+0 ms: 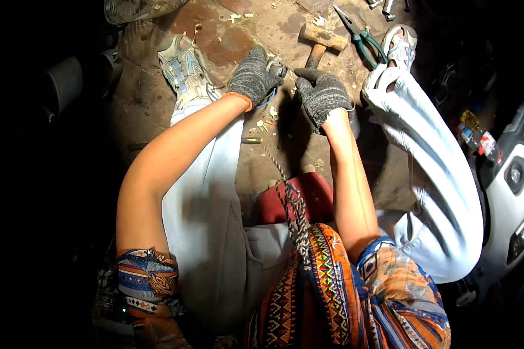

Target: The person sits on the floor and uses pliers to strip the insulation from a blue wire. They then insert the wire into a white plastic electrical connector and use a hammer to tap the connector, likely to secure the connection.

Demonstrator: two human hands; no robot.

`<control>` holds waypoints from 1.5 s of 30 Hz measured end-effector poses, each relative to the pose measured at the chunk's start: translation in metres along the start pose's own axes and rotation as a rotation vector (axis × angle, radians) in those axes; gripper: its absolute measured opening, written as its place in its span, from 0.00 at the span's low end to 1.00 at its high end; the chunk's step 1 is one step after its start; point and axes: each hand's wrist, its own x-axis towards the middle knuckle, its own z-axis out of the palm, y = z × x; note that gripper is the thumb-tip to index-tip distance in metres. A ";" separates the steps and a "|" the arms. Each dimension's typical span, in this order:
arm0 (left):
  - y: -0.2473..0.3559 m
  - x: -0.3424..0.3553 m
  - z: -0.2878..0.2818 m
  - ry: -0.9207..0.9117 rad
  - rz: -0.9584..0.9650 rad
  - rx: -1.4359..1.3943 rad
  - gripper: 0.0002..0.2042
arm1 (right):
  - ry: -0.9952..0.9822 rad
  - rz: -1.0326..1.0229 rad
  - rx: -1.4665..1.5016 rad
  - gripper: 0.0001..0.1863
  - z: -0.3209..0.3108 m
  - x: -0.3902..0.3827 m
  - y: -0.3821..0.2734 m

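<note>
My left hand [253, 78], in a grey knit glove with an orange cuff, is closed above the ground beside my left shoe. A thin blue wire [266, 101] loops out from under its fingers, and small pale strands show at the fingertips. My right hand [325, 98], in a matching glove, is closed just to the right, its index finger and thumb toward the left hand. Whatever lies between those fingers is too small to make out. Beyond the right hand lies a hammer [324, 38] with a wooden handle, apart from the fingers.
Green-handled pliers [364, 43] lie by my right shoe [400, 46]. A yellow-and-black handle [251, 140] pokes out beside my left leg. Scraps litter the brown ground. A red seat [273, 203] is beneath me. Plastic bottles [478, 136] and a white vehicle part [509, 198] stand right.
</note>
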 end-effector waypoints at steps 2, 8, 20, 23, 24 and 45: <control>0.008 -0.001 -0.002 -0.016 -0.057 -0.053 0.30 | 0.037 -0.008 -0.018 0.16 0.002 0.000 0.006; 0.007 -0.001 -0.004 -0.127 -0.077 0.045 0.30 | 0.006 -0.003 -0.033 0.16 0.003 0.004 0.006; 0.037 0.001 -0.027 -0.309 0.393 0.552 0.12 | -0.026 0.032 -0.166 0.17 -0.007 0.003 -0.010; 0.029 0.010 -0.017 -0.396 0.333 0.533 0.12 | -0.009 0.023 -0.172 0.17 0.001 0.003 -0.007; 0.012 0.006 -0.012 -0.352 0.309 0.492 0.12 | -0.031 -0.002 -0.162 0.17 0.007 0.004 -0.009; 0.006 0.013 0.000 -0.343 0.386 0.352 0.12 | 0.213 0.101 -0.035 0.16 0.029 -0.020 -0.005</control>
